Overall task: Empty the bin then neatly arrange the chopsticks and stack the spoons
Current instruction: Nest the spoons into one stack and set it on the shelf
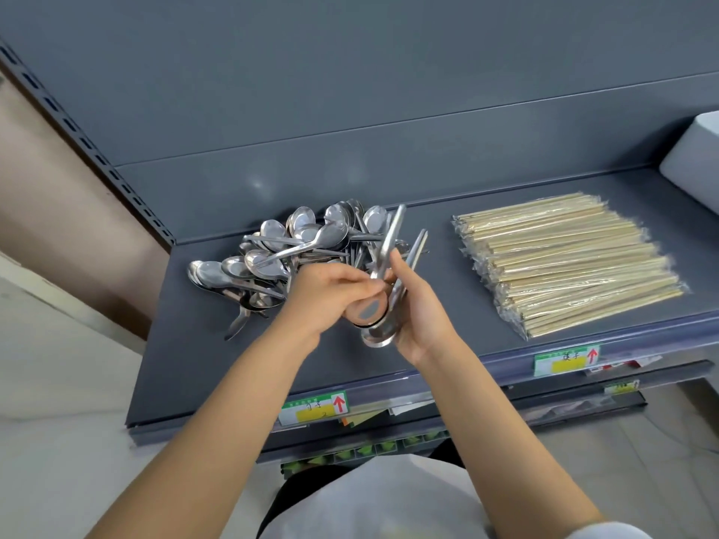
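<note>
Spoons (272,258) lie jumbled, shiny steel; chopsticks (564,266) wrapped, aligned.

white bin (696,157) cut off right, held spoons (369,311) blurred

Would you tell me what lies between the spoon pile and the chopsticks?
Head view: bare shelf separates the pile from the chopsticks; the right hand holds stacked spoons beside the pile.

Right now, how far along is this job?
Done: the wrapped chopsticks lie aligned on the shelf, right side. In hand: the left hand and right hand grip a nested spoon stack. Left: the loose spoon pile behind is jumbled. The white bin is cut off; contents unseen.
</note>
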